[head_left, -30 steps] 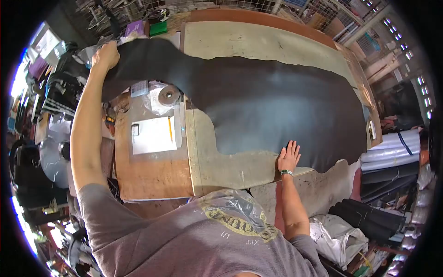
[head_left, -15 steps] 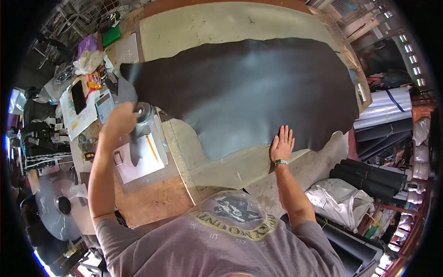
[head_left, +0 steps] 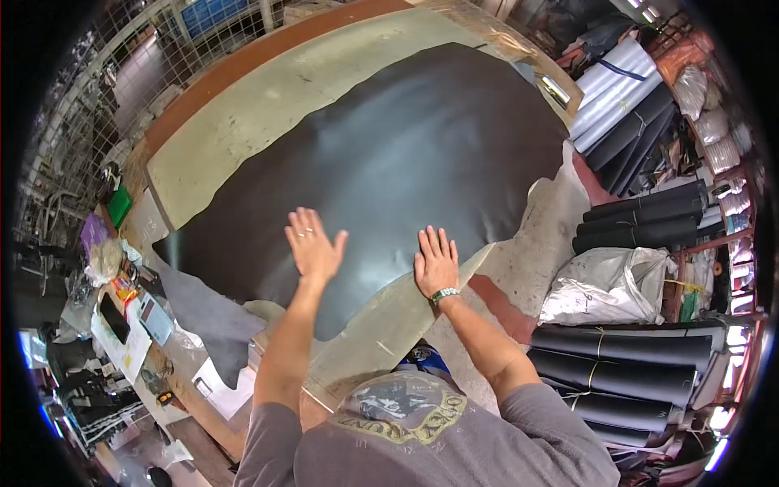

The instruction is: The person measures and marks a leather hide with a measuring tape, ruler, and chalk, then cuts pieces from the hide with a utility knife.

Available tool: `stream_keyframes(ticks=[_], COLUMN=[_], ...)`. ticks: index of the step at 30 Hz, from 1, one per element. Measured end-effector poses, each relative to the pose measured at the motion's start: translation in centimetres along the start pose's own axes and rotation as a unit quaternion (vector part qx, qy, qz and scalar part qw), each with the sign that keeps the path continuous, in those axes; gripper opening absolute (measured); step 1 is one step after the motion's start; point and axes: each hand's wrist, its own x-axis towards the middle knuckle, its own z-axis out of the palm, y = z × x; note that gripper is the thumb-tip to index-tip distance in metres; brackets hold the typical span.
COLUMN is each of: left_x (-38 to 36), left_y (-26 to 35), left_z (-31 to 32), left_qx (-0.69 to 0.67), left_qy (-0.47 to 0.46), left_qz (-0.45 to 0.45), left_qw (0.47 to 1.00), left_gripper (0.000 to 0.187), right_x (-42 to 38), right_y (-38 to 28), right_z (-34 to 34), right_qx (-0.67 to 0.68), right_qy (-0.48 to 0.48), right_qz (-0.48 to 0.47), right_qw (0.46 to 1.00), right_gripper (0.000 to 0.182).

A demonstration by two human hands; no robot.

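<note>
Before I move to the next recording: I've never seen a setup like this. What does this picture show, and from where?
There is no machine: these are a person's bare hands, seen by a camera worn on the head, looking forward and down. A large, leather-like dark sheet lies on a table; the grey part at one end looks like its underside turned up. The left hand is open over the sheet; contact is hard to tell. The right hand lies flat at its near edge. Neither grips anything.
</note>
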Motion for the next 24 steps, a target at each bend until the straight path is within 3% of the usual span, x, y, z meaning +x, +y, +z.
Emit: stream_keyframes(ticks=[2, 5, 11, 15, 17, 20, 22, 23, 24], left_x=[-2.6, -3.9, -4.0, -4.1, -4.1, -4.1, -3.5, -3.7, -3.8], left_y=[4.3, 7.5, 7.1, 8.4, 8.8, 9.3, 9.2, 8.6, 9.1], left_z=[0.8, 0.3, 0.6, -1.0, -1.0, -0.6, -0.4, 0.3, -0.1], left_qx=[-0.022, -0.082, -0.068, -0.061, -0.049, -0.034, -0.005, -0.008, -0.011], left_qy=[0.002, -0.035, 0.034, 0.007, 0.007, 0.009, 0.009, 0.019, 0.018], left_qz=[0.100, 0.060, -0.068, -0.087, -0.089, -0.108, -0.102, -0.098, -0.103], left_qw=[0.995, 0.994, 0.995, 0.994, 0.995, 0.994, 0.995, 0.995, 0.994], left_gripper=[0.087, 0.084, 0.071, 0.070, 0.071, 0.068, 0.066, 0.065, 0.064], right_x=[-0.3, -0.3, -0.5, -0.4, 0.2, 2.4, 5.0, 5.0, 5.6], right_y=[-0.1, 0.0, 0.8, 3.4, 6.7, 15.5, 25.7, 29.9, 34.0], right_z=[-0.7, -0.8, -0.2, -0.2, -0.6, -1.4, -5.4, -4.0, -5.7], right_qx=[0.013, 0.028, 0.042, 0.077, 0.134, 0.122, 0.036, 0.020, 0.063], right_qy=[0.003, 0.013, -0.005, -0.035, -0.049, -0.006, -0.016, 0.059, 0.015], right_qz=[-0.003, 0.000, 0.001, -0.056, -0.124, -0.117, -0.011, 0.017, 0.062], right_qw=[1.000, 1.000, 0.999, 0.995, 0.982, 0.986, 0.999, 0.998, 0.996], right_gripper=[0.056, 0.056, 0.058, 0.059, 0.059, 0.058, 0.058, 0.058, 0.055])
